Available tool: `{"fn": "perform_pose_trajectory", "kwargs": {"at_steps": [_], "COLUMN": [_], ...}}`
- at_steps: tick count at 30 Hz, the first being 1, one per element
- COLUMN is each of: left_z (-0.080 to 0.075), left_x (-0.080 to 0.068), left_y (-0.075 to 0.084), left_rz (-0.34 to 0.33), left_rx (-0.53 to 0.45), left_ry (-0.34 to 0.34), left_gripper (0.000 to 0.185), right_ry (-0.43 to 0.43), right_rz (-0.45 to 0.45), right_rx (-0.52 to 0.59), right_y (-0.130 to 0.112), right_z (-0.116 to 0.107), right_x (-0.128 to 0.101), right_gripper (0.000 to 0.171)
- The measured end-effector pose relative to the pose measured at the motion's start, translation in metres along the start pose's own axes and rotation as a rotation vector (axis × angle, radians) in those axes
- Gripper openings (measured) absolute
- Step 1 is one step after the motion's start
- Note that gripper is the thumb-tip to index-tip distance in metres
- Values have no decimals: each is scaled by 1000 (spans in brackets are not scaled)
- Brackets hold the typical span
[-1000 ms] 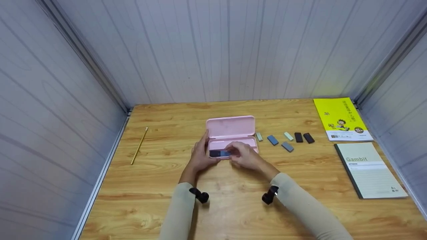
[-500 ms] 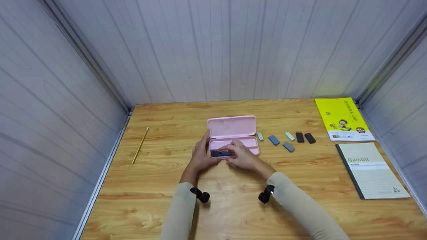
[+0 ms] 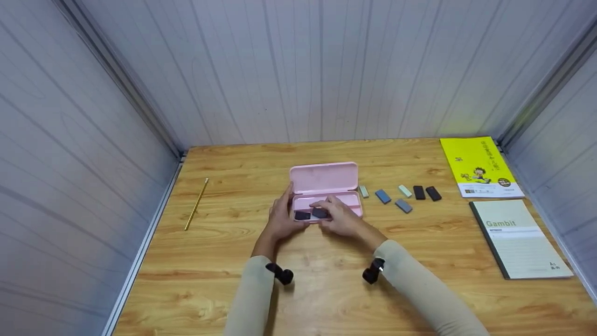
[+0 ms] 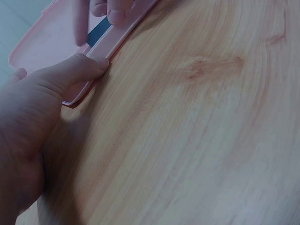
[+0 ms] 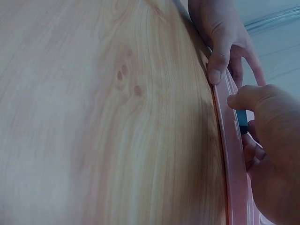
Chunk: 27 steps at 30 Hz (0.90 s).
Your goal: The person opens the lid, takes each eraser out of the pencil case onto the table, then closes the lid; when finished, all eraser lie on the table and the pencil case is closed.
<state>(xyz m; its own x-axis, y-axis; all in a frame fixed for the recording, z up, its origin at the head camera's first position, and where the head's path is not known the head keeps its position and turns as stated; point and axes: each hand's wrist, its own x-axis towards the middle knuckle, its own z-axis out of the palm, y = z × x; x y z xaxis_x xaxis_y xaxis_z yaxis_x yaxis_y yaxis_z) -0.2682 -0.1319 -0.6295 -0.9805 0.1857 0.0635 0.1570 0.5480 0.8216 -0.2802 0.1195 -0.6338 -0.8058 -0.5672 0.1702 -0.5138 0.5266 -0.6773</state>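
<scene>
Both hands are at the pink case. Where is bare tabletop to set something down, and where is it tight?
Bare wood lies between the pencil and the left hand, and along the table's near edge under both sleeves. It is crowded right of the pink case, where the row of small erasers leads to the yellow booklet and grey notebook.

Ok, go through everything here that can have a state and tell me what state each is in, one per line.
pink case: open, lid tilted back.
left hand: grips the case's left end.
right hand: pinches a dark block inside the case.
second dark block: lying in the case.
yellow book: closed, flat.
Gambit notebook: closed, flat.
</scene>
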Motion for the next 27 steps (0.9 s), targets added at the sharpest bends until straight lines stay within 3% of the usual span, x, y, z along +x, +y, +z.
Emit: {"fn": "perform_pose_trajectory", "kwargs": {"at_steps": [5,12,16,22,27], "left_z": [1,2,1,0,-1], "left_x": [0,0,1,0,0], "left_y": [-1,-2,-3,0,1], "left_rz": [39,54,43,-8,-8], "left_rx": [-16,-18,-16,-7,-6], "left_ry": [18,28,20,-6,-7], "left_gripper": [133,132,133,133,133], "right_ry": [7,60,82,49,47], "right_rz": [8,18,13,81,121], "right_rx": [-35,43,87,183,240], "right_y": [5,-11,-11,-25,-26], "right_z": [3,-5,-6,-17,-20], "right_x": [2,0,0,-1,-1], "right_gripper": [48,40,43,42,42]}}
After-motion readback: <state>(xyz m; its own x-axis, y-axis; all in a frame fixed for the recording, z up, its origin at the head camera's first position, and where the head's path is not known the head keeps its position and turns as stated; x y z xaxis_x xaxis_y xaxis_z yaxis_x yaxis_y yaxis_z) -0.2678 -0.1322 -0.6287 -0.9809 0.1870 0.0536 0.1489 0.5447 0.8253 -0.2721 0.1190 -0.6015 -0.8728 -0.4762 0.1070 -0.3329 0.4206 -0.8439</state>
